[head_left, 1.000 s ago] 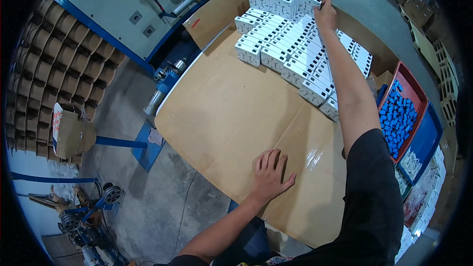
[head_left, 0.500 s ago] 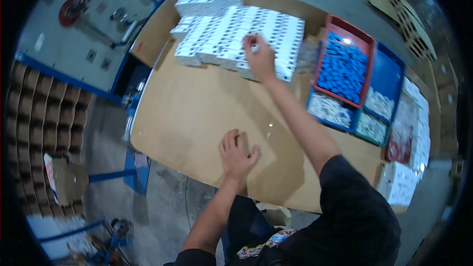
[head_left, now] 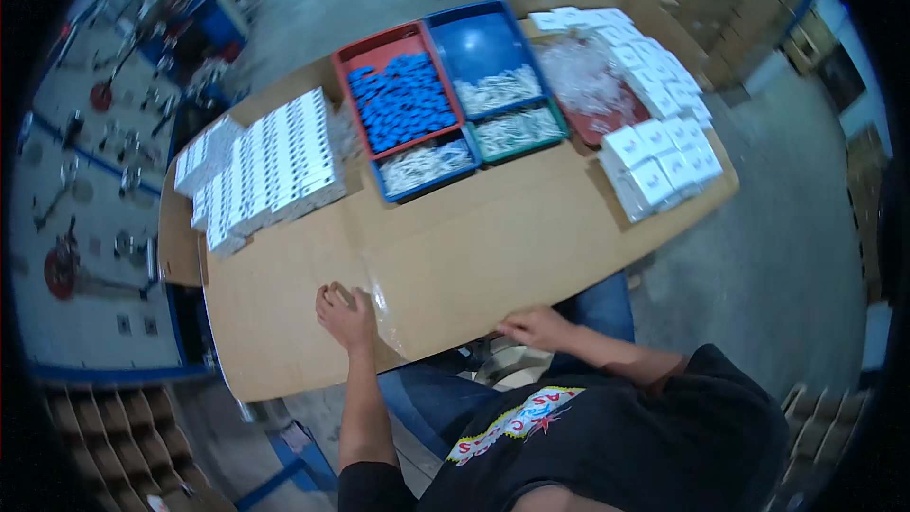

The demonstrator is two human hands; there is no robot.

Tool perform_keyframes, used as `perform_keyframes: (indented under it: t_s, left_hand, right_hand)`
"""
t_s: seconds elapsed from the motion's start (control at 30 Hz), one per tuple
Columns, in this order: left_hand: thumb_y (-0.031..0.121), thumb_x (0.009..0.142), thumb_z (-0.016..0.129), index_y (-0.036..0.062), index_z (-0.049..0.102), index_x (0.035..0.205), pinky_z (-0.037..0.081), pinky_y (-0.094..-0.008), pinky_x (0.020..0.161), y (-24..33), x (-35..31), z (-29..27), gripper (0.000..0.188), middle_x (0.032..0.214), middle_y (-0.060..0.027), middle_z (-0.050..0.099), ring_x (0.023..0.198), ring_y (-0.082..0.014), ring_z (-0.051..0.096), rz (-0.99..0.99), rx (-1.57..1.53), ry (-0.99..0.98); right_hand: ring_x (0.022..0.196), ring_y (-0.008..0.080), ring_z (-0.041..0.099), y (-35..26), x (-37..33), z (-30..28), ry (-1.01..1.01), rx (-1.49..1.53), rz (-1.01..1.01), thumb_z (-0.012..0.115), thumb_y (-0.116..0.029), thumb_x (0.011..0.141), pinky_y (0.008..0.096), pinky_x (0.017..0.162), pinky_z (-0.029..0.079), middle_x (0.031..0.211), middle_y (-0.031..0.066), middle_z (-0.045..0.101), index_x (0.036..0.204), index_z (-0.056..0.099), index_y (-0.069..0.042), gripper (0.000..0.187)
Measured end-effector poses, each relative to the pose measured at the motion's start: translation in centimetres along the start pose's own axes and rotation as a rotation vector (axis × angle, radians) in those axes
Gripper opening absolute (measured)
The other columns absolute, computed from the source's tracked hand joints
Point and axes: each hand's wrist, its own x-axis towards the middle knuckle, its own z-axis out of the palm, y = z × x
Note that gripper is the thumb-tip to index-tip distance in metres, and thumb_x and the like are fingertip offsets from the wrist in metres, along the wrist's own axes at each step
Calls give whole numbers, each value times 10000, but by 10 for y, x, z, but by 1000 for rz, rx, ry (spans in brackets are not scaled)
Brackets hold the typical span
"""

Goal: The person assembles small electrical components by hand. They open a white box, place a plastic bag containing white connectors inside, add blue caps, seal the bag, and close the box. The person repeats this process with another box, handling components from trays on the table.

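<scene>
My left hand [head_left: 346, 318] rests on the cardboard-covered table [head_left: 445, 265] near its front edge, fingers loosely bent and apart, holding nothing visible. At the front edge, further right, my right hand [head_left: 538, 328] has its fingers curled together; anything inside them is hidden. A block of small white boxes [head_left: 280, 166] stands in tight rows at the left back. Blue plastic pieces [head_left: 403, 104] fill a red tray [head_left: 338, 85] at the back middle.
Beside the red tray are a blue tray [head_left: 479, 33] and a green tray [head_left: 565, 123] with small white pieces [head_left: 517, 131]. Clear plastic bags [head_left: 583, 76] lie in another red tray. White boxes [head_left: 654, 166] are stacked along the right end.
My right hand has left the rows of white boxes and drawn back to the front edge. My left hand stays on the table. The view has swung to the right.
</scene>
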Motion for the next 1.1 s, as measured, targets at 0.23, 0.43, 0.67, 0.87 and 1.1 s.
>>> perform_keyframes:
  t_s: [0.23, 0.43, 0.67, 0.87, 1.1]
  left_hand:
    - [283, 977, 538, 33, 494, 1368, 333, -574, 1090, 0, 0, 4, 466, 1366, -201, 526, 1318, -346, 476, 95, 281, -159]
    - [286, 965, 570, -7, 470, 1403, 316, -551, 1121, 39, -14, -1, 537, 1416, -248, 490, 1346, -392, 444, 21, 249, -224]
    - [143, 909, 653, -26, 487, 1395, 322, -522, 1130, 115, -153, -20, 540, 1457, -289, 410, 1343, -449, 410, 239, -316, -234]
    - [111, 866, 692, 13, 503, 1384, 294, -517, 1145, 148, -214, -24, 560, 1459, -261, 416, 1365, -426, 393, 287, -345, -318]
    - [120, 799, 736, 52, 541, 1288, 307, -522, 1106, 166, -200, -28, 531, 1377, -225, 461, 1315, -414, 418, 343, -186, -385]
  right_hand:
    - [723, 230, 670, 30, -7, -105, 595, 187, 223, 615, -223, 991, 370, 675, 519, 816, 125, 694, 1026, 694, -41, 202]
    - [817, 263, 694, 64, -39, -181, 1011, 29, 117, 631, -138, 959, 365, 749, 541, 927, 138, 716, 1076, 687, -17, 177]
    - [922, 316, 653, 145, -96, -297, 1455, -239, 504, 692, -209, 914, 428, 805, 519, 995, 136, 662, 1109, 676, -50, 252]
    - [1147, 368, 616, 201, -120, -360, 1412, -195, 911, 758, -444, 856, 458, 953, 511, 1230, 201, 628, 1288, 614, -67, 591]
    - [1156, 363, 625, 234, -122, -376, 1241, -261, 886, 847, -471, 753, 453, 959, 512, 1234, 241, 646, 1267, 608, -17, 726]
